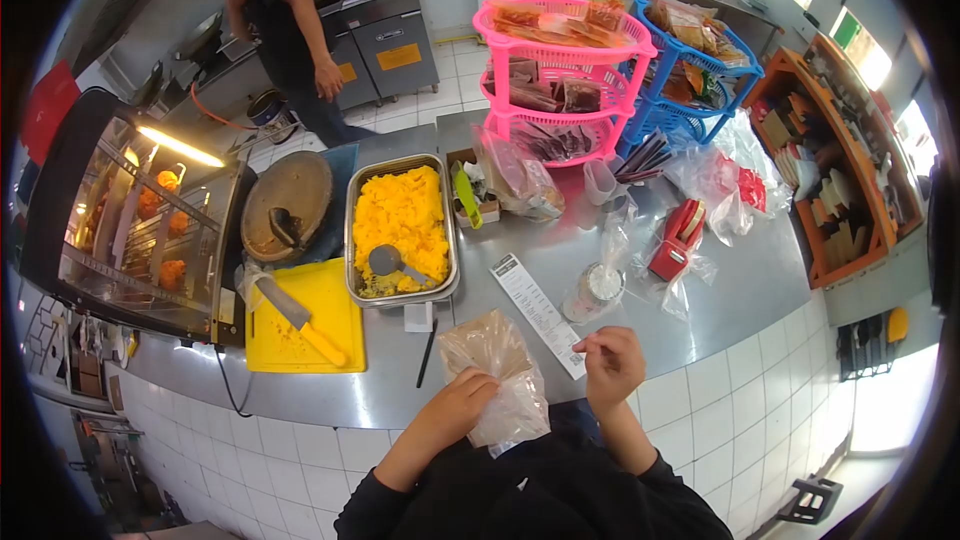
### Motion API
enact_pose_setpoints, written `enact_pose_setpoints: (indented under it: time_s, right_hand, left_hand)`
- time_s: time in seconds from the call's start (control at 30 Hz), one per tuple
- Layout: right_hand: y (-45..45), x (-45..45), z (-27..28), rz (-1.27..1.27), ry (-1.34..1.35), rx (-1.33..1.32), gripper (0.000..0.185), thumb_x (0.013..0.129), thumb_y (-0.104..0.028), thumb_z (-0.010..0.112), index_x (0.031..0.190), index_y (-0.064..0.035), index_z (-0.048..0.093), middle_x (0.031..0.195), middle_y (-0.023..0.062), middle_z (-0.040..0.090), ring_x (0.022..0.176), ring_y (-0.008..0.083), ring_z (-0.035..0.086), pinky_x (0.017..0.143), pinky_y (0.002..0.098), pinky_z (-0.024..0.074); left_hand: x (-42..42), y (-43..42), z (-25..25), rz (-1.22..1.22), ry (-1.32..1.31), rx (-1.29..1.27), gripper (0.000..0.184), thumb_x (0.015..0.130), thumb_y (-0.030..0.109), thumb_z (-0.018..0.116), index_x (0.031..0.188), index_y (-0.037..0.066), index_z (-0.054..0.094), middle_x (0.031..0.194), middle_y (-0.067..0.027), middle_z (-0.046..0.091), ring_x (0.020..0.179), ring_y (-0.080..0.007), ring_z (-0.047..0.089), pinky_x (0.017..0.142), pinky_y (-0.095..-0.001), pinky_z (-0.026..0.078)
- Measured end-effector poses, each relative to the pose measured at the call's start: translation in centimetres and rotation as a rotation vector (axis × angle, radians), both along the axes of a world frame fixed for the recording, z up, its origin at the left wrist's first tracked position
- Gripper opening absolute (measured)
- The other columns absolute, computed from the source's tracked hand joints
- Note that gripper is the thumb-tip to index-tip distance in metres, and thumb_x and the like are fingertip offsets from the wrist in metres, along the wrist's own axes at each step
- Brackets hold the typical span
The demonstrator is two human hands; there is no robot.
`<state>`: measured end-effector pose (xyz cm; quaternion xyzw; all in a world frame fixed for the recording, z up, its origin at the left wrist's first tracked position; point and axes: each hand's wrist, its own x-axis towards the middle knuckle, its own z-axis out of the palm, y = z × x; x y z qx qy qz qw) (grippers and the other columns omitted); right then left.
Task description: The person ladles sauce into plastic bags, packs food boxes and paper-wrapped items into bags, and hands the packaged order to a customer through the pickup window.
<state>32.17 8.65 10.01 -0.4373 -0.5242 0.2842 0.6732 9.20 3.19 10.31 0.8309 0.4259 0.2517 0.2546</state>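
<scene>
My left hand (468, 404) is closed on a clear plastic bag (512, 410), with brown paper (485, 342) showing in its upper part. Raised off the steel table at its front edge, my right hand (612, 360) has its fingers curled into a pinch; anything between them is too small to make out. A long printed receipt (537, 312) lies between the two hands. Just beyond my right hand stands a container wrapped in clear plastic (597, 288). To the left of the bag is a black pen (427, 352).
A steel tray of yellow food (402, 225) holds a grey scoop (390, 262). On the yellow board (275, 340) lies a knife (298, 318). Pink (563, 105) and blue baskets (690, 60) stand behind, with a red tape dispenser (678, 240) in front. Another person (285, 40) stands back left.
</scene>
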Motion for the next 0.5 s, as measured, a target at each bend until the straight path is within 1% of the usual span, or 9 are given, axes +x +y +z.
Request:
enact_pose_setpoints:
  time_s: [0.07, 0.1, 0.17, 0.2, 0.27, 0.3, 0.4, 0.43, 0.5]
  right_hand:
    - [-0.1, 2.2, -1.4, -0.137, -0.401, 0.221, 0.016, 0.075, 0.011, 0.062, 0.087, 0.0001, 0.063, 0.082, 0.0082, 0.061, 0.072, 0.0164, 0.059, 0.062, 0.028, 0.048]
    - [0.2, 3.8, -2.3, -0.154, -0.414, 0.213, 0.016, 0.075, 0.011, 0.062, 0.087, 0.0001, 0.063, 0.082, 0.0082, 0.061, 0.072, 0.0164, 0.059, 0.062, 0.028, 0.048]
    - [1.1, 7.9, -4.6, -0.367, -0.246, -0.049, 0.013, 0.08, 0.006, 0.061, 0.091, 0.0002, 0.063, 0.085, 0.0091, 0.061, 0.075, 0.0178, 0.06, 0.065, 0.0279, 0.0481]
    - [1.3, 10.0, -6.0, -0.376, -0.252, -0.059, 0.013, 0.08, 0.006, 0.061, 0.091, 0.0002, 0.063, 0.085, 0.0091, 0.061, 0.075, 0.0178, 0.06, 0.065, 0.0279, 0.0481]
    - [1.8, 13.1, -7.7, -0.318, -0.207, -0.49, 0.014, 0.081, 0.001, 0.061, 0.095, -0.0013, 0.064, 0.089, 0.0102, 0.062, 0.08, 0.0197, 0.061, 0.068, 0.0283, 0.0482]
    - [1.4, 13.4, -8.1, -0.323, -0.211, -0.485, 0.014, 0.081, 0.001, 0.061, 0.095, -0.0013, 0.064, 0.089, 0.0102, 0.062, 0.08, 0.0197, 0.061, 0.068, 0.0283, 0.0482]
    - [0.0, 12.5, -8.6, 0.039, -0.673, -0.34, 0.018, 0.079, -0.004, 0.065, 0.097, -0.0044, 0.065, 0.092, 0.0118, 0.062, 0.088, 0.0265, 0.061, 0.072, 0.0342, 0.0496]
    - [-0.1, 12.5, -8.9, 0.031, -0.667, -0.345, 0.018, 0.079, -0.004, 0.065, 0.097, -0.0044, 0.065, 0.092, 0.0118, 0.062, 0.088, 0.0265, 0.061, 0.072, 0.0342, 0.0496]
    - [-0.1, 12.8, -9.2, -0.143, -0.873, -0.314, 0.022, 0.075, -0.003, 0.067, 0.097, -0.0038, 0.066, 0.091, 0.0113, 0.061, 0.081, 0.0257, 0.061, 0.069, 0.0335, 0.0493]
  left_hand:
    - [0.3, -0.4, 0.2, 0.006, 0.006, -0.01, 0.025, 0.07, -0.002, 0.057, 0.095, -0.005, 0.059, 0.104, -0.0145, 0.058, 0.098, -0.0311, 0.056, 0.085, -0.0356, 0.048]
    - [0.3, -0.7, 0.1, 0.08, -0.014, -0.003, 0.024, 0.07, -0.003, 0.057, 0.094, -0.004, 0.059, 0.104, -0.0139, 0.058, 0.098, -0.031, 0.055, 0.085, -0.0355, 0.048]
    - [0.7, -1.0, 0.1, 0.145, -0.038, -0.009, 0.024, 0.069, -0.004, 0.056, 0.093, -0.004, 0.059, 0.104, -0.0132, 0.058, 0.098, -0.031, 0.055, 0.085, -0.0354, 0.047]
    - [0.8, -1.2, 0.2, 0.178, -0.001, 0.016, 0.025, 0.069, -0.004, 0.056, 0.093, -0.003, 0.06, 0.106, -0.0126, 0.058, 0.098, -0.0311, 0.053, 0.085, -0.0356, 0.046]
    - [1.0, -1.3, 0.0, 0.201, 0.032, 0.046, 0.025, 0.068, -0.005, 0.056, 0.093, -0.003, 0.06, 0.107, -0.0119, 0.058, 0.098, -0.0312, 0.052, 0.086, -0.0357, 0.045]
    - [1.0, -1.3, -0.3, 0.239, 0.077, 0.074, 0.025, 0.067, 0.001, 0.062, 0.092, 0.0, 0.062, 0.108, -0.0109, 0.058, 0.099, -0.0313, 0.05, 0.088, -0.0368, 0.043]
    - [0.9, -1.1, -1.3, 0.322, 0.137, 0.108, 0.027, 0.064, 0.01, 0.071, 0.091, 0.004, 0.066, 0.108, -0.0094, 0.058, 0.101, -0.032, 0.047, 0.09, -0.0383, 0.04]
    - [0.7, -1.0, -1.5, 0.363, 0.159, 0.117, 0.029, 0.063, 0.013, 0.073, 0.09, 0.005, 0.068, 0.108, -0.0088, 0.058, 0.101, -0.0325, 0.046, 0.091, -0.0387, 0.039]
    - [0.3, -0.9, -1.0, 0.325, 0.175, 0.111, 0.034, 0.06, 0.014, 0.074, 0.092, 0.006, 0.069, 0.107, -0.0088, 0.058, 0.1, -0.0318, 0.047, 0.089, -0.0383, 0.04]
